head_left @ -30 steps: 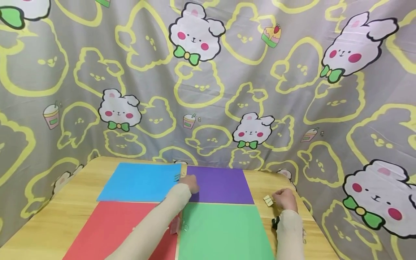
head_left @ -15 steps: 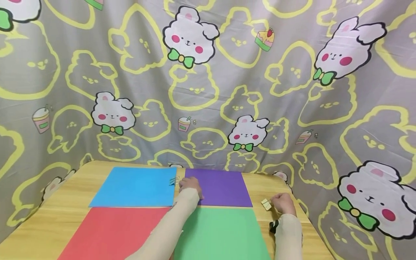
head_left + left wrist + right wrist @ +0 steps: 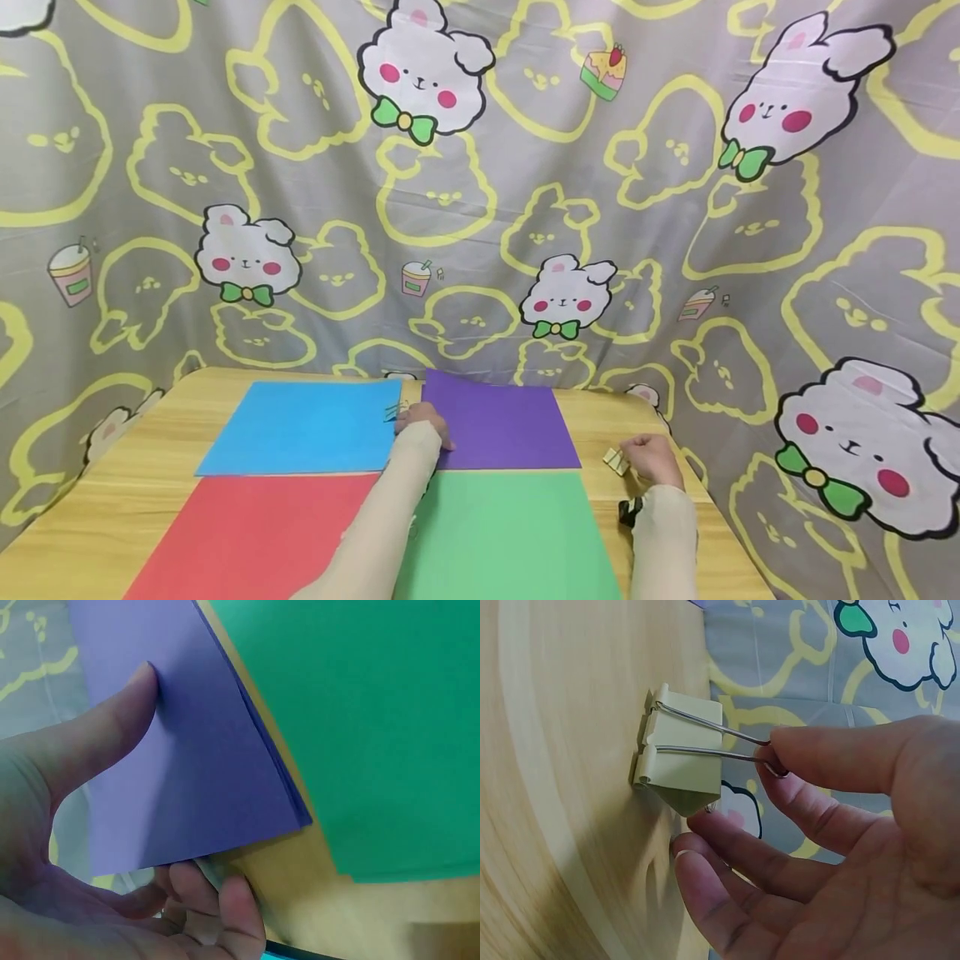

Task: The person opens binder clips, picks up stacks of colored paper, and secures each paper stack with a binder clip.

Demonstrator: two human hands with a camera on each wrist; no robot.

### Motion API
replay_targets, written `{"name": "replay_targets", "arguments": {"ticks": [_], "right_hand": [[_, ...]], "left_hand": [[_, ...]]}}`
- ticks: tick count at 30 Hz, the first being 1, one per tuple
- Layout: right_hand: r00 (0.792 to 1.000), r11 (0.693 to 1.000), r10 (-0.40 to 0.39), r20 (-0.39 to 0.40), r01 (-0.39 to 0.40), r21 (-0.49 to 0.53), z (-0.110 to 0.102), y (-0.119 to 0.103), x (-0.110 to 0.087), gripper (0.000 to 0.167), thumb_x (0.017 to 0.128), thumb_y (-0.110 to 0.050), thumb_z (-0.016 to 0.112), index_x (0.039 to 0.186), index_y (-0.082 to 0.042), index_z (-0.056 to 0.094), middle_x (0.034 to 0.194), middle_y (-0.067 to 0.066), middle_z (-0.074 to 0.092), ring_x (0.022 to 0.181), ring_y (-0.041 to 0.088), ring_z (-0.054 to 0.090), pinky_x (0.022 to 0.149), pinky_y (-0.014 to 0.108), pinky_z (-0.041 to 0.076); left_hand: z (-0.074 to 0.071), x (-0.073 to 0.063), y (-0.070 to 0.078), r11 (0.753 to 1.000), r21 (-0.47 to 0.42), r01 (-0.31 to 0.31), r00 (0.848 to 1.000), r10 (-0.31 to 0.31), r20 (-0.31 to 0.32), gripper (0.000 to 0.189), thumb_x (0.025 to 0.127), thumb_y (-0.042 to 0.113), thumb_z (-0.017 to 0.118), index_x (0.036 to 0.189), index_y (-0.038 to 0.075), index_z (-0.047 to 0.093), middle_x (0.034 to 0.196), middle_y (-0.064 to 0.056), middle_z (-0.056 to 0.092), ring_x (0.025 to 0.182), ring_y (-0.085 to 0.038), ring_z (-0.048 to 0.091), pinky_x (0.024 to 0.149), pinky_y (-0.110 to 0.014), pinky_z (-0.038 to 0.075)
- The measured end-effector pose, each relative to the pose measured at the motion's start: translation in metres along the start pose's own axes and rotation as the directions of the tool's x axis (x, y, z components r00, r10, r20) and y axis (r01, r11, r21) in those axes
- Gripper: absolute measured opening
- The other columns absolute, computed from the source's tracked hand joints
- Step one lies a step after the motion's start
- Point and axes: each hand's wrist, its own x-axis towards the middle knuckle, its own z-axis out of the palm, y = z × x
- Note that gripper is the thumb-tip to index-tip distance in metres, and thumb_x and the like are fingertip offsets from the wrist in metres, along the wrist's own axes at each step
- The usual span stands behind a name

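Observation:
In the head view, my left hand (image 3: 422, 425) is at the left edge of the purple paper (image 3: 502, 425), whose far left corner is lifted. The left wrist view shows the thumb lying on top of the purple sheets (image 3: 187, 787) and the other fingers curled beneath their edge. Off to the right, my right hand (image 3: 652, 460) pinches the wire handle of a pale yellow binder clip (image 3: 617, 461) between thumb and index finger. The binder clip (image 3: 690, 731) has its rolled lips toward the wooden table in the right wrist view; the remaining fingers curl loosely beside it.
Blue paper (image 3: 307, 425) lies left of the purple, red paper (image 3: 255, 533) and green paper (image 3: 510, 533) nearer. Thin wire handles (image 3: 392, 410) show at the blue paper's right edge. A black object (image 3: 628, 512) sits beside the right wrist. A patterned curtain (image 3: 465, 192) hangs behind the table.
My left hand has shifted along the purple paper's left edge, and that paper's far left corner has risen. The right hand stays at the binder clip, which has turned slightly.

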Motion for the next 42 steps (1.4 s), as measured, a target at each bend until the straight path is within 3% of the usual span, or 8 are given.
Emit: {"name": "replay_targets", "arguments": {"ticks": [8, 14, 17, 28, 32, 37, 39, 42], "right_hand": [[1.000, 0.999, 0.010, 0.007, -0.010, 0.034, 0.002, 0.001, 0.003, 0.031, 0.102, -0.023, 0.056, 0.102, 0.004, 0.070, 0.093, 0.012, 0.067, 0.063, 0.014, 0.053, 0.058, 0.030, 0.046], [1.000, 0.999, 0.011, 0.006, -0.012, 0.041, 0.003, 0.001, 0.002, 0.031, 0.101, -0.025, 0.056, 0.102, 0.004, 0.069, 0.090, 0.009, 0.065, 0.061, 0.012, 0.052, 0.057, 0.028, 0.045], [1.000, 0.999, 0.010, 0.004, -0.010, 0.038, 0.002, 0.000, 0.001, 0.032, 0.101, -0.025, 0.056, 0.102, 0.004, 0.069, 0.093, 0.012, 0.066, 0.063, 0.013, 0.053, 0.058, 0.028, 0.046], [1.000, 0.999, 0.009, 0.004, -0.009, 0.031, 0.002, -0.005, -0.003, 0.035, 0.103, -0.026, 0.055, 0.108, 0.005, 0.068, 0.103, 0.018, 0.066, 0.072, 0.016, 0.055, 0.061, 0.028, 0.047], [1.000, 0.999, -0.001, -0.002, 0.001, 0.038, 0.001, -0.006, -0.003, 0.034, 0.102, -0.026, 0.056, 0.106, 0.006, 0.068, 0.103, 0.017, 0.066, 0.070, 0.015, 0.054, 0.061, 0.028, 0.047], [1.000, 0.997, 0.012, -0.004, -0.012, 0.082, 0.002, 0.000, -0.002, 0.033, 0.102, -0.024, 0.057, 0.107, 0.007, 0.067, 0.086, 0.011, 0.064, 0.067, 0.015, 0.055, 0.059, 0.028, 0.048], [1.000, 0.994, 0.019, 0.000, -0.019, 0.104, 0.003, 0.001, -0.001, 0.036, 0.102, -0.023, 0.057, 0.112, 0.010, 0.065, 0.083, 0.010, 0.064, 0.068, 0.016, 0.058, 0.059, 0.028, 0.050], [1.000, 0.993, 0.011, 0.022, -0.014, 0.117, 0.002, 0.000, -0.001, 0.050, 0.102, -0.023, 0.056, 0.130, 0.019, 0.054, 0.095, 0.020, 0.065, 0.074, 0.016, 0.062, 0.063, 0.026, 0.052]], "left_hand": [[0.005, 0.000, 0.005, 0.999, -0.029, 0.017, 0.999, -0.019, -0.051, 0.047, 0.077, 0.015, 0.091, 0.112, -0.008, 0.071, 0.131, -0.042, 0.054, 0.126, -0.054, 0.046, 0.105, -0.059, 0.046], [0.012, -0.001, 0.010, 0.999, -0.036, 0.004, 0.993, -0.008, -0.114, 0.026, 0.092, 0.007, 0.067, 0.108, -0.013, 0.071, 0.110, -0.036, 0.063, 0.107, -0.049, 0.057, 0.095, -0.062, 0.053], [0.014, -0.002, 0.012, 0.996, -0.083, 0.018, 0.993, -0.027, -0.119, 0.021, 0.093, 0.004, 0.065, 0.105, -0.012, 0.071, 0.113, -0.038, 0.058, 0.106, -0.050, 0.054, 0.090, -0.060, 0.053], [0.012, -0.008, 0.012, 0.992, -0.122, 0.022, 0.996, -0.033, -0.089, 0.023, 0.093, 0.005, 0.062, 0.108, -0.012, 0.068, 0.100, -0.034, 0.056, 0.092, -0.045, 0.056, 0.072, -0.054, 0.054], [0.007, -0.013, 0.008, 0.992, -0.128, 0.011, 0.998, -0.018, -0.058, 0.022, 0.092, 0.006, 0.065, 0.109, -0.008, 0.069, 0.115, -0.036, 0.060, 0.109, -0.053, 0.055, 0.085, -0.061, 0.052], [0.003, -0.016, 0.004, 0.985, -0.173, 0.004, 1.000, -0.007, -0.019, 0.032, 0.081, -0.003, 0.078, 0.110, -0.012, 0.068, 0.117, -0.038, 0.054, 0.102, -0.050, 0.056, 0.083, -0.056, 0.056], [0.001, -0.017, 0.002, 0.988, -0.153, -0.013, 1.000, 0.011, -0.011, 0.037, 0.078, -0.001, 0.083, 0.110, -0.013, 0.067, 0.114, -0.036, 0.055, 0.098, -0.045, 0.056, 0.081, -0.053, 0.057], [-0.004, -0.020, -0.002, 0.995, -0.086, -0.059, 0.998, 0.059, -0.008, 0.049, 0.074, 0.007, 0.091, 0.112, -0.013, 0.066, 0.113, -0.030, 0.061, 0.104, -0.043, 0.059, 0.096, -0.051, 0.055]]}}
